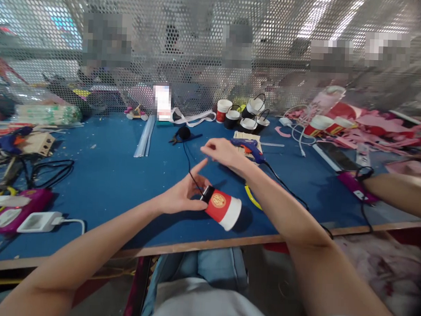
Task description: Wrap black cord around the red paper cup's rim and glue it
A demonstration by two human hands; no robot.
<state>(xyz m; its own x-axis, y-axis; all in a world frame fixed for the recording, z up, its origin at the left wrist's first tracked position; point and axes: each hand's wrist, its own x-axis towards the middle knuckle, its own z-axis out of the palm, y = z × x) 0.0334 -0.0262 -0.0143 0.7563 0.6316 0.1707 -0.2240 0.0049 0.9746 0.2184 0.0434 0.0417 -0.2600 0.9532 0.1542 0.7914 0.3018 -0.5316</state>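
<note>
My left hand (183, 196) holds a red and white paper cup (222, 207) tilted on its side just above the blue table. Its thumb presses near the black band at the cup's narrow end, and the index finger points away. A thin black cord (189, 159) runs up from that end towards a round black piece (184, 132). Further forward, my right hand (222, 151) is closed in a pinch; whatever its fingertips hold, if anything, cannot be made out. Just beyond it lies a blue glue gun (248, 148) with an orange trigger, partly behind the hand.
Several cups with black loop handles (248, 124) stand at the back. Clear strips (145, 136) lie left of a phone (163, 102). Purple power strips (20, 209) sit at both sides. Another person's arm (399, 192) reaches in from the right, near pink scraps (380, 127).
</note>
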